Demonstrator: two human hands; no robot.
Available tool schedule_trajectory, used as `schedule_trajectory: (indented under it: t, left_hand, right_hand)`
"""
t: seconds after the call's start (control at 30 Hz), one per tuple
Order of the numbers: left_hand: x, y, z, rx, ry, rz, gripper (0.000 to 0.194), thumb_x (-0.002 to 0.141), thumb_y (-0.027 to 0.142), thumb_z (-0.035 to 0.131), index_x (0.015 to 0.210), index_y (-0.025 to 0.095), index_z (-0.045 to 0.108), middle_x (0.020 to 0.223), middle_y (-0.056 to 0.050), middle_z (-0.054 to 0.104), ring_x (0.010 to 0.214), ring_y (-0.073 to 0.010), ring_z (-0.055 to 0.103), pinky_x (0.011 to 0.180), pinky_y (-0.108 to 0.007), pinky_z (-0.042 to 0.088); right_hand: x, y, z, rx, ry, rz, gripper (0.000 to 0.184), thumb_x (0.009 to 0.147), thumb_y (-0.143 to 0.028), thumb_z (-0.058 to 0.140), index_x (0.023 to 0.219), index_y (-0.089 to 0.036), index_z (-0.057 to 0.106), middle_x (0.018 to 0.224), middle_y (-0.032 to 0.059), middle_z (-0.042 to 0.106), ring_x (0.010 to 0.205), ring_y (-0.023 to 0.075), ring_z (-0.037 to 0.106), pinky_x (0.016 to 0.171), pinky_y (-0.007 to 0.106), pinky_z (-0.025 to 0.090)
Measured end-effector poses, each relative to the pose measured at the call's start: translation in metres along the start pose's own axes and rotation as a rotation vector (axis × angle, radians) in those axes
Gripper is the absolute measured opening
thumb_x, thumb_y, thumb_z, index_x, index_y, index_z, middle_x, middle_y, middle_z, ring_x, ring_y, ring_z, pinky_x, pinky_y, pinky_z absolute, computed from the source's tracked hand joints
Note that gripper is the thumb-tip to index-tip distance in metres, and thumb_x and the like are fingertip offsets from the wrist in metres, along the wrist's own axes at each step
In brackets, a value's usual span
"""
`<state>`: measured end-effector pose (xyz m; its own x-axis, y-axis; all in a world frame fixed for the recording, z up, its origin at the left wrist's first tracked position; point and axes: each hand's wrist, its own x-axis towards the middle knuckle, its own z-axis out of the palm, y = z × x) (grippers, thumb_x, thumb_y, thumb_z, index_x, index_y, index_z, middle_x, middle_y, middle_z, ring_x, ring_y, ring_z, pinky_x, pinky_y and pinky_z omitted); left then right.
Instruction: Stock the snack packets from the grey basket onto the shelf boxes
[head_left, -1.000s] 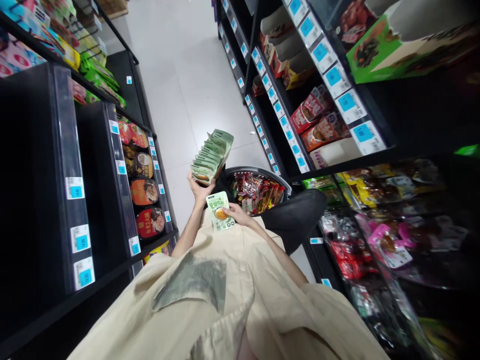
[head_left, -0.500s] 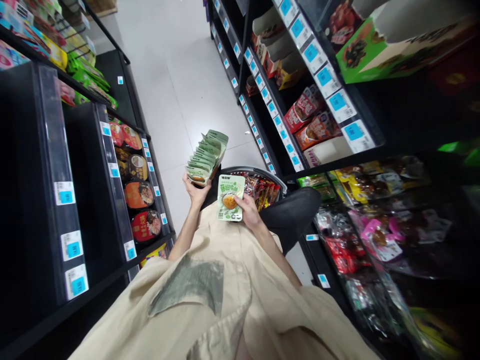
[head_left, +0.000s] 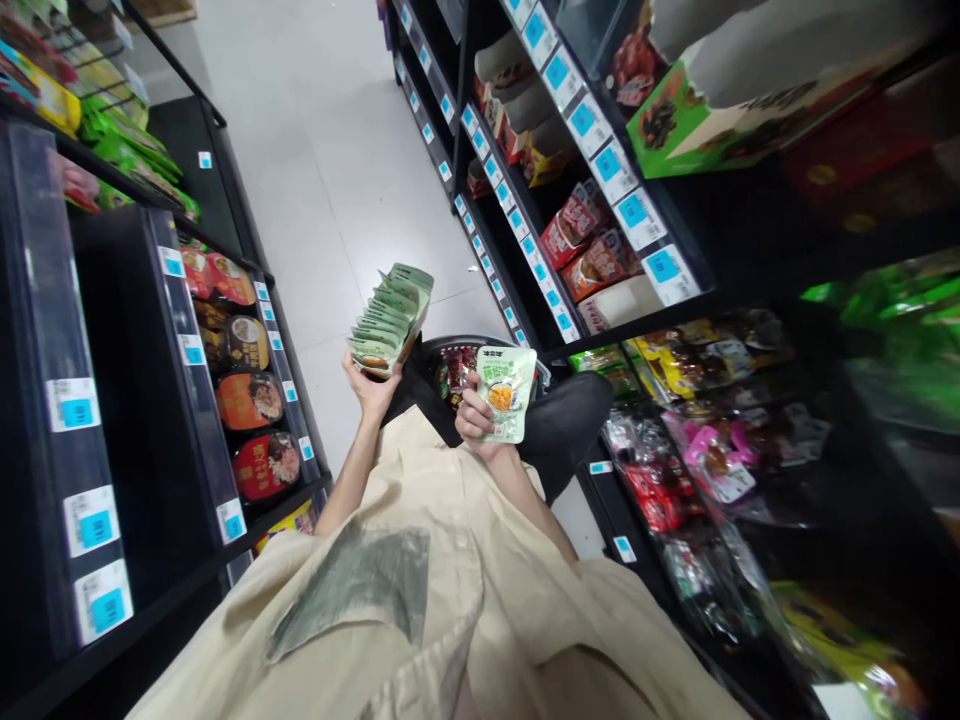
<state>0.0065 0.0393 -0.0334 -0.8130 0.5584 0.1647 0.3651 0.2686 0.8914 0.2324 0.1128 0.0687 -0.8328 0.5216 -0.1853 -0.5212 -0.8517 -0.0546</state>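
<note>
Separately, the left hand (head_left: 371, 390) clamps fanned green pouches (head_left: 384, 322), the right hand (head_left: 474, 415) one flat, rectangular pouch (head_left: 510, 388).

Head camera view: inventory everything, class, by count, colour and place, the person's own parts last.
fanned plastic pouches: several, green, in left hand
flat plastic pouch: one, pale green, in right hand
curved basket with wrapped snacks: one, dark grey, partly behind right hand
shelves: several, black, both sides
round food tubs: several, red, orange, brown, left side
rectangular price tags: many, white and blue, shelf edges
cardboard display boxes: several, mixed colours, right side
plastic snack bags: many, mixed colours, both sides
tiled floor: one, grey, between shelves
trousers: one pair, black, beside basket
garment: one, beige with dark patch, foreground
left hand, right hand: one each, bare, centre
</note>
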Motion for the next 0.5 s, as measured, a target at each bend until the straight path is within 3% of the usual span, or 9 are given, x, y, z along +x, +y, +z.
schedule_trajectory:
  t: [0.2, 0.5]
  left_hand:
    - [0.0011, 0.0003, 0.0010, -0.006, 0.075, 0.085, 0.100, 0.068, 0.038, 0.090, 0.151, 0.022, 0.036, 0.145, -0.012, 0.050, 0.134, -0.0254, 0.057, 0.108, -0.036, 0.055]
    - [0.0010, -0.0003, 0.0018, -0.012, 0.086, 0.093, 0.098, 0.067, 0.039, 0.090, 0.149, 0.026, 0.038, 0.143, -0.013, 0.051, 0.134, -0.0286, 0.057, 0.109, -0.043, 0.056]
  right_hand:
    - [-0.0011, 0.0025, -0.0042, 0.065, -0.005, 0.016, 0.023, 0.103, -0.028, 0.056, 0.124, -0.022, 0.063, 0.050, -0.0182, 0.027, 0.029, 0.0016, 0.004, 0.029, 0.011, 0.009]
    - [-0.0016, 0.0032, -0.0033, -0.234, 0.059, -0.022, 0.026, 0.095, -0.050, 0.063, 0.102, -0.025, 0.065, 0.048, -0.0169, 0.026, 0.031, 0.0043, 0.004, 0.034, 0.016, 0.021]
